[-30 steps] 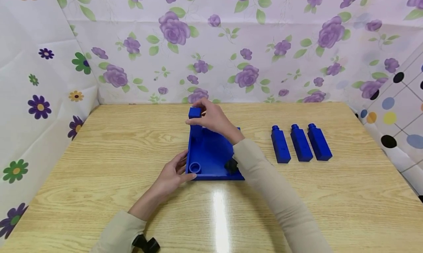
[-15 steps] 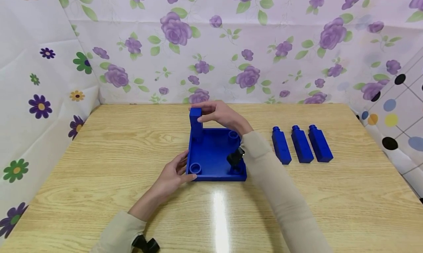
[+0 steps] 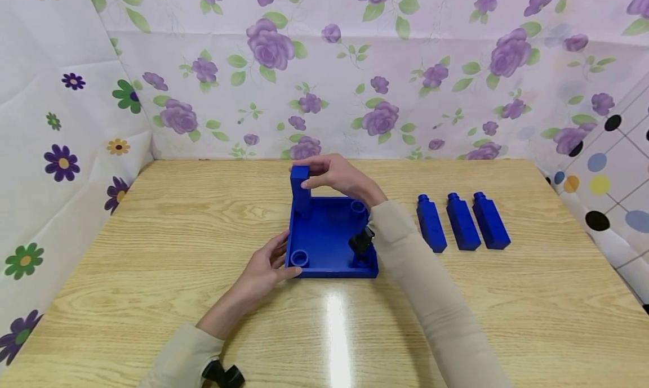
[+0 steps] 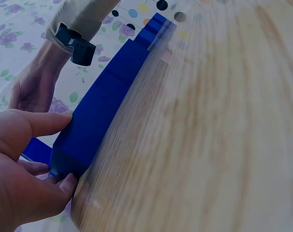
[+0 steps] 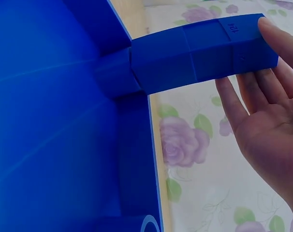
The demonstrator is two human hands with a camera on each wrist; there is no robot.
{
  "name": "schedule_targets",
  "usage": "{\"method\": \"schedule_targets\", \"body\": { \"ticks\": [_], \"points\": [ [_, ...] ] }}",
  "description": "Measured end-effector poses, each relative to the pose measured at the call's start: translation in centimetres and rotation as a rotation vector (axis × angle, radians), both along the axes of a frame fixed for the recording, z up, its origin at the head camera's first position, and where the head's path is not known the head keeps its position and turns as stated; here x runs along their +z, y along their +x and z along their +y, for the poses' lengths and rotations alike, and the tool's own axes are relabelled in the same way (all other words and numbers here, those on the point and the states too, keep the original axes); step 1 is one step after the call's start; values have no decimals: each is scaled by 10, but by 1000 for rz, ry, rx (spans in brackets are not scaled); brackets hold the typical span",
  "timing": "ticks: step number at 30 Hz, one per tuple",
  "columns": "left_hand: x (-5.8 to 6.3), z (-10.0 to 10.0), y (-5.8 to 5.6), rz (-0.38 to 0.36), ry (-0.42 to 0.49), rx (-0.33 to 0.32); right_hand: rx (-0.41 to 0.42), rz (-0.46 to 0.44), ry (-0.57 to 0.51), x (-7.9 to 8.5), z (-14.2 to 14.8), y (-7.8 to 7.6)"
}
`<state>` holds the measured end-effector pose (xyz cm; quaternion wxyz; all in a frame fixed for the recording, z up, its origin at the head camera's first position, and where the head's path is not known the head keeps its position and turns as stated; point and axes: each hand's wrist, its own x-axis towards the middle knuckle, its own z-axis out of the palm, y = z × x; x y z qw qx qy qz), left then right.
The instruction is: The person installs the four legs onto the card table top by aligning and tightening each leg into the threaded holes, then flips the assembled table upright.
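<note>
A blue square tray-like base (image 3: 327,241) with round sockets in its corners lies on the wooden table. In its far left socket (image 5: 120,72) stands an upright blue square leg (image 3: 300,188), marked 124 on one face in the right wrist view. My right hand (image 3: 345,177) pinches the upper end of this leg between thumb and fingers. At the near left corner, my left hand (image 3: 261,272) grips the base, thumb on the front edge and fingers at the left side. The near left socket (image 3: 299,258) and far right socket (image 3: 358,206) show no leg in them.
To the right, three blue square legs with narrow threaded ends, the left leg (image 3: 431,224), the middle leg (image 3: 463,222) and the right leg (image 3: 492,222), lie side by side. A flowered cloth (image 3: 324,95) hangs behind the table (image 3: 177,219). The right wrist's camera (image 3: 361,240) hangs over the base.
My right hand has shifted right and turned on the leg's top, its thumb moving from the near face to the right side. The left hand and base stay put.
</note>
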<state>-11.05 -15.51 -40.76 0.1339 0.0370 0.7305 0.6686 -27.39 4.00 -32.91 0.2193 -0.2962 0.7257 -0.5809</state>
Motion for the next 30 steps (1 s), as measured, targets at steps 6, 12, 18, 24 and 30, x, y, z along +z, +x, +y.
{"method": "schedule_targets", "body": {
  "ticks": [6, 12, 18, 24, 30],
  "points": [
    [0, 1, 0, 0, -6, 0, -25, 60, 27, -4, -1, 1],
    [-1, 0, 0, -3, -12, -8, -79, 111, 23, -7, -6, 9],
    [-1, 0, 0, -6, -11, -13, -183, 145, 33, -11, -13, 16],
    [0, 1, 1, -9, -6, -11, -310, 240, 135, -12, -20, 20],
    [0, -1, 0, -1, -12, -9, -379, 291, 179, -10, -26, 24]
  ]
}}
